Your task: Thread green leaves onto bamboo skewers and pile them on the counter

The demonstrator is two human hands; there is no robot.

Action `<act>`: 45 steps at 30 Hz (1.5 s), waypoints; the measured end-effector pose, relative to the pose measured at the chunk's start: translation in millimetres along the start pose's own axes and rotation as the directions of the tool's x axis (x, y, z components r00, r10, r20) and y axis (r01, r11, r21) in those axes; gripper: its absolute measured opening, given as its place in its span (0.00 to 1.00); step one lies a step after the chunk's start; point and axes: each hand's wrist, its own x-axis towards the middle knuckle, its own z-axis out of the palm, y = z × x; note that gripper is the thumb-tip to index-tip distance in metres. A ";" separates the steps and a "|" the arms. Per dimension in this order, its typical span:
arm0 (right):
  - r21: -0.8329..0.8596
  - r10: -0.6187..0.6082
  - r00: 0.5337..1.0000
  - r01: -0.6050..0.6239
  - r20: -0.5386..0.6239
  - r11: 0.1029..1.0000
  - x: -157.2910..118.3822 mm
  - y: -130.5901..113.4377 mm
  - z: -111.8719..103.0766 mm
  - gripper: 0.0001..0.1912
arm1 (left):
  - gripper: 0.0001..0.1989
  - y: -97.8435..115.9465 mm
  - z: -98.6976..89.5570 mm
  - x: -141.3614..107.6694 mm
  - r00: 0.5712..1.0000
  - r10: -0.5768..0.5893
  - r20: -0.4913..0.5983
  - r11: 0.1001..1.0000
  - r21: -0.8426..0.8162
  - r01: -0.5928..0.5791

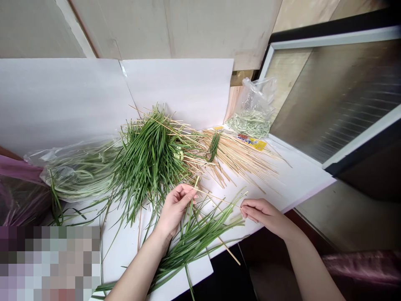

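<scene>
My left hand (175, 207) is closed in a pinch on a garlic chive, whose pale stem end pokes up above the fingers. A thin bamboo skewer (216, 196) runs from these fingertips across to my right hand (260, 212), which is closed round its other end. Whether the skewer passes through the chive is hidden by the fingers. Just under both hands lies a loose bunch of garlic chives (200, 234), stem ends towards the right. Behind my left hand rises a large heap of chives on skewers (147, 159), leaves hanging forward.
Many bare skewers (244, 154) are spread at the back right, with a small chive bundle (214, 146) on them. A clear bag of pale green strips (250, 121) stands behind. At left lies a plastic bag of long green stems (84, 167). The white table's edge (300, 202) runs along the right.
</scene>
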 end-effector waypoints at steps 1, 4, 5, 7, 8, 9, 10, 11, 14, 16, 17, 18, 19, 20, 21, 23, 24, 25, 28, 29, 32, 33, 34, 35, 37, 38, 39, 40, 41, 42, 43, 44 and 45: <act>-0.004 -0.003 1.000 0.003 -0.004 1.000 0.1 0.8 -0.2 0.20 | 0.11 0.2 -1.1 0.7 1.000 -0.007 -0.020 0.999 -0.035 0.006; -0.029 -0.011 1.000 0.011 -0.013 1.000 0.3 2.7 -0.4 0.19 | 0.11 0.8 -4.3 2.6 0.995 -0.064 -0.078 0.985 -0.165 0.051; -0.037 -0.011 1.000 0.010 -0.016 0.999 0.3 3.4 -0.4 0.19 | 0.11 1.0 -5.2 3.1 0.992 -0.087 -0.089 0.976 -0.205 0.067; -0.044 -0.004 1.000 0.003 -0.018 0.999 0.4 5.1 -0.5 0.19 | 0.12 1.0 -6.5 3.9 0.989 -0.111 -0.101 0.962 -0.262 0.082; -0.046 0.002 1.000 -0.003 -0.017 0.999 0.4 6.2 -0.7 0.19 | 0.12 1.0 -7.0 4.3 0.988 -0.116 -0.103 0.956 -0.283 0.083; -0.045 0.007 1.000 -0.008 -0.014 0.999 0.6 7.3 -0.9 0.19 | 0.12 0.9 -7.3 4.6 0.988 -0.118 -0.104 0.951 -0.298 0.082; -0.043 0.011 1.000 -0.012 -0.012 0.999 0.8 8.4 -1.1 0.19 | 0.13 0.8 -7.5 4.9 0.987 -0.119 -0.105 0.948 -0.309 0.081; -0.040 0.014 1.000 -0.014 -0.009 0.999 1.0 9.3 -1.2 0.19 | 0.13 0.7 -7.6 5.3 0.987 -0.119 -0.105 0.945 -0.316 0.081; -0.027 0.014 1.000 -0.014 -0.004 1.000 1.4 10.9 -1.5 0.19 | 0.13 0.0 -7.8 6.2 0.987 -0.123 -0.101 0.942 -0.324 0.085; -0.024 0.016 1.000 -0.016 -0.006 1.000 1.5 10.9 -1.3 0.19 | 0.12 -0.7 -8.0 6.4 0.988 -0.123 -0.097 0.943 -0.323 0.086; -0.025 0.016 1.000 -0.016 -0.008 1.000 1.4 10.8 -1.3 0.19 | 0.12 -1.0 -8.1 6.3 0.988 -0.122 -0.097 0.943 -0.322 0.085; -0.027 0.015 1.000 -0.015 -0.009 1.000 1.4 10.7 -1.2 0.18 | 0.12 -1.3 -8.1 6.1 0.988 -0.122 -0.099 0.943 -0.321 0.084; -0.029 0.014 1.000 -0.014 -0.010 0.999 1.4 10.6 -1.1 0.18 | 0.12 -1.4 -8.2 5.7 0.988 -0.120 -0.100 0.944 -0.320 0.083; -0.029 0.013 1.000 -0.014 -0.010 0.999 1.3 10.7 -1.1 0.18 | 0.12 -1.4 -8.1 5.3 0.988 -0.119 -0.102 0.945 -0.318 0.081; -0.029 0.013 1.000 -0.014 -0.011 0.999 1.3 10.9 -1.1 0.18 | 0.12 -1.2 -8.0 4.8 0.987 -0.117 -0.106 0.946 -0.315 0.078; -0.025 0.017 1.000 -0.017 -0.010 1.000 1.5 11.7 -1.1 0.18 | 0.12 -0.5 -7.5 4.0 0.987 -0.113 -0.114 0.949 -0.306 0.073; -0.025 0.019 1.000 -0.020 -0.009 0.999 1.6 12.1 -1.1 0.18 | 0.12 0.1 -7.2 3.7 0.987 -0.109 -0.119 0.951 -0.301 0.069; -0.027 0.021 1.000 -0.021 -0.010 0.999 1.7 12.5 -1.0 0.18 | 0.12 0.6 -6.8 3.5 0.987 -0.103 -0.124 0.954 -0.293 0.063; -0.035 0.027 1.000 -0.027 -0.012 0.999 2.1 13.2 -0.8 0.18 | 0.12 2.1 -6.0 4.0 0.986 -0.071 -0.148 0.964 -0.263 0.030; -0.038 0.027 1.000 -0.028 -0.013 0.999 2.1 13.2 -0.7 0.18 | 0.12 2.4 -5.9 4.4 0.985 -0.062 -0.158 0.967 -0.254 0.020; -0.045 0.024 1.000 -0.024 -0.013 0.999 1.9 12.7 -0.2 0.18 | 0.11 2.8 -5.8 5.3 0.982 -0.052 -0.180 0.970 -0.244 0.006; -0.050 0.021 1.000 -0.022 -0.014 0.999 1.8 12.5 0.0 0.18 | 0.11 2.7 -5.9 5.4 0.982 -0.051 -0.180 0.970 -0.242 0.006; -0.054 0.021 1.000 -0.022 -0.015 0.998 1.7 12.2 0.2 0.18 | 0.11 2.6 -6.0 5.4 0.983 -0.049 -0.178 0.970 -0.241 0.005; -0.058 0.022 1.000 -0.023 -0.016 0.998 1.7 11.8 0.4 0.18 | 0.11 2.5 -6.1 5.3 0.984 -0.048 -0.173 0.971 -0.239 0.005; -0.065 0.023 1.000 -0.024 -0.019 0.998 2.0 11.0 1.1 0.18 | 0.10 2.1 -6.3 4.9 0.986 -0.051 -0.160 0.971 -0.239 0.012; -0.068 0.022 1.000 -0.023 -0.019 0.997 2.3 10.5 1.6 0.18 | 0.10 2.0 -6.3 4.7 0.987 -0.056 -0.154 0.971 -0.239 0.018; -0.069 0.018 1.000 -0.019 -0.017 0.997 2.7 9.9 2.1 0.18 | 0.10 1.9 -6.2 4.4 0.987 -0.061 -0.151 0.970 -0.241 0.023; -0.069 0.013 1.000 -0.014 -0.016 0.998 3.1 9.5 2.7 0.18 | 0.10 2.0 -6.1 4.2 0.987 -0.064 -0.149 0.970 -0.241 0.026; -0.068 0.008 1.000 -0.009 -0.015 0.998 3.4 9.1 3.3 0.18 | 0.10 2.2 -6.0 4.0 0.987 -0.065 -0.150 0.970 -0.241 0.027; -0.068 0.004 1.000 -0.005 -0.017 0.998 3.7 8.8 3.8 0.18 | 0.10 2.5 -5.9 3.8 0.986 -0.062 -0.153 0.971 -0.239 0.024; -0.069 0.002 1.000 -0.003 -0.018 0.998 3.9 8.7 4.2 0.18 | 0.10 2.9 -5.8 3.6 0.986 -0.057 -0.157 0.972 -0.234 0.019; -0.069 0.002 1.000 -0.003 -0.020 0.998 3.9 8.7 4.5 0.18 | 0.10 3.3 -5.7 3.5 0.986 -0.051 -0.158 0.974 -0.227 0.014; -0.071 0.004 1.000 -0.005 -0.022 0.997 3.8 8.8 4.8 0.18 | 0.10 3.7 -5.6 3.4 0.986 -0.047 -0.157 0.976 -0.219 0.012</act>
